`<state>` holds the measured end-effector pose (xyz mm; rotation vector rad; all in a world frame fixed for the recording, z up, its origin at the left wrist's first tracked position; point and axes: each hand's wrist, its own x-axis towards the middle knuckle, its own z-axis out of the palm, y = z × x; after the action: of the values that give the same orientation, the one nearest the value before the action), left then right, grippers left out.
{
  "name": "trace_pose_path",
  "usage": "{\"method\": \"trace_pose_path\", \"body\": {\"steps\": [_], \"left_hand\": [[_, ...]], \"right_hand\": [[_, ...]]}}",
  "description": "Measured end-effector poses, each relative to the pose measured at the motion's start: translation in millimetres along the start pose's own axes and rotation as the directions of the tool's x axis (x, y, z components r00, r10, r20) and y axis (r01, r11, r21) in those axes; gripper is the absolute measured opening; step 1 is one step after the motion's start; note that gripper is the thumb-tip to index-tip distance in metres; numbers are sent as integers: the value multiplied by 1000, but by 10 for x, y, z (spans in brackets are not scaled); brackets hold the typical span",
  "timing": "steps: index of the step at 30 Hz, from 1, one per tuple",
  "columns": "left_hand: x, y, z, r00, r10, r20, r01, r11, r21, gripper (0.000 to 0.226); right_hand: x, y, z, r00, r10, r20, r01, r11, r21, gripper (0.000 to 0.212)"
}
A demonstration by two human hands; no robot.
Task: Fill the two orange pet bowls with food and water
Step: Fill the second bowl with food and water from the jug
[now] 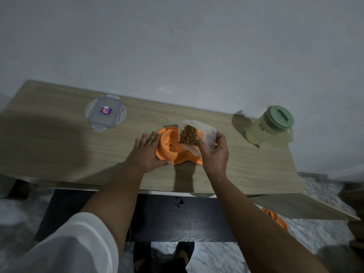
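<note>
An orange double pet bowl [171,146] sits on the wooden table [59,146], near its front middle. My left hand [148,151] lies flat with straight fingers against the bowl's left rim. My right hand [214,152] grips a clear plastic container [204,133] of brown kibble [188,137], tilted with its mouth toward me over the bowl. The left hollow of the bowl looks bare inside; the right hollow is hidden behind the container and my hand.
The container's clear lid [105,113] with a blue label lies at the table's back left. A pale green pitcher [269,125] with a green lid stands at the right. Another orange bowl [275,219] lies on the floor under the table's right corner.
</note>
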<state>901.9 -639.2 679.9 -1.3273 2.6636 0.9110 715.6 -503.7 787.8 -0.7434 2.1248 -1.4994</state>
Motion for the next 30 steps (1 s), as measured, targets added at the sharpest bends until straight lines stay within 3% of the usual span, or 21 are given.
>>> {"method": "trace_pose_path", "body": {"steps": [30], "left_hand": [[22, -18, 27, 999, -3, -33, 3, 1000, -21, 135]], "right_hand": [[-5, -40, 100, 1000, -10, -7, 10, 1000, 27, 57]]}}
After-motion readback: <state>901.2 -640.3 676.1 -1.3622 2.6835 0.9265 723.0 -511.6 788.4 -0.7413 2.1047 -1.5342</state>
